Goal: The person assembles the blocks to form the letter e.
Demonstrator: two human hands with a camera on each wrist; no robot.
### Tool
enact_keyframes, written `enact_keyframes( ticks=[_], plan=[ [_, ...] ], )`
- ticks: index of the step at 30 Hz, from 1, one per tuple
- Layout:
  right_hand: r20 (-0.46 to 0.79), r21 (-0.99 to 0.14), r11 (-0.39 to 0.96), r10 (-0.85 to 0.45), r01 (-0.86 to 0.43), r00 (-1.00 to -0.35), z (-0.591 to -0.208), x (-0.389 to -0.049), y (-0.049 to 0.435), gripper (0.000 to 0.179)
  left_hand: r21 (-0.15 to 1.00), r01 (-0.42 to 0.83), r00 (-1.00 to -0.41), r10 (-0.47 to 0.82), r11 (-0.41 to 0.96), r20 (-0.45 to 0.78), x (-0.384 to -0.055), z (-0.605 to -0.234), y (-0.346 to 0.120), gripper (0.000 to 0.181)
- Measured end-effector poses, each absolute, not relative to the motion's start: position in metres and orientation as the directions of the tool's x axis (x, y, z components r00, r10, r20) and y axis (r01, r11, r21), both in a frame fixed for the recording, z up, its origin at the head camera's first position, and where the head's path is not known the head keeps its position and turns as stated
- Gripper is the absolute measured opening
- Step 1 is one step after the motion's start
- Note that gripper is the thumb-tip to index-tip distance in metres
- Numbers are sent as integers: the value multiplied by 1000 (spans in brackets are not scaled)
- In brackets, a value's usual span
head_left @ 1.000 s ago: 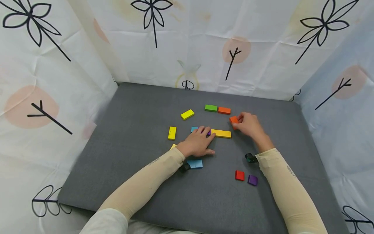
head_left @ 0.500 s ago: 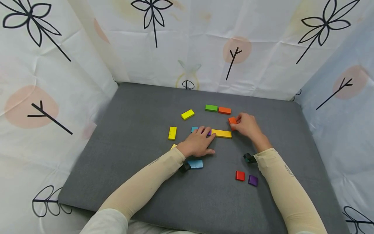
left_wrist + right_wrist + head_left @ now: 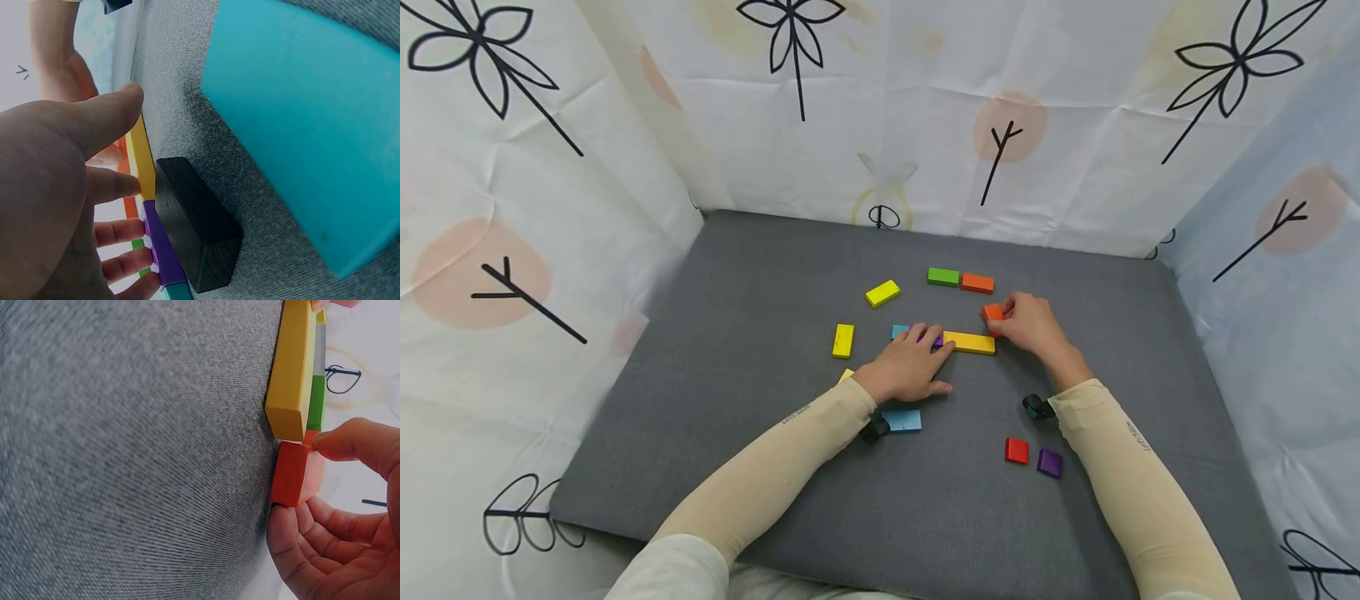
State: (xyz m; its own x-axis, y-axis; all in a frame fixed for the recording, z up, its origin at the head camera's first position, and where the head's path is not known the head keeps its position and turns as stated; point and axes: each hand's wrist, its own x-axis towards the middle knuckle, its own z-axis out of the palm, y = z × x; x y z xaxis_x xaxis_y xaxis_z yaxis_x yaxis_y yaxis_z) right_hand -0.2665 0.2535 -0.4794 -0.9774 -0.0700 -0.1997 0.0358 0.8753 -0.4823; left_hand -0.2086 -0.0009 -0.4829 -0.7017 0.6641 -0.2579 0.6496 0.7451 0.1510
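The right hand [image 3: 1033, 323] pinches an orange block [image 3: 295, 475], now nearer the long yellow block [image 3: 973, 343] than a second ago.
Thumb and curled fingers clasp it just beside the long yellow block's right end; the left hand [image 3: 906, 368], fingers spread, stays with fingertips on that block and a purple block [image 3: 163, 249]. Beyond lies a green block [image 3: 943, 277].

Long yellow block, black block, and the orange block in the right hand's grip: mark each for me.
Long yellow block [image 3: 971, 342]: head view, middle of its top face.
Black block [image 3: 196, 222]: left wrist view, middle of its visible surface.
Held orange block [image 3: 292, 474]: right wrist view, face nearest the camera.
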Motion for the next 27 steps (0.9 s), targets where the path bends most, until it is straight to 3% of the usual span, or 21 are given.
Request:
enact_keyframes(
  ticks=[27],
  plan=[
    [-252, -479, 875, -69, 62, -965, -479, -269, 250, 43, 156, 650, -699, 665, 744, -262, -210, -480, -2, 81]
  ],
)
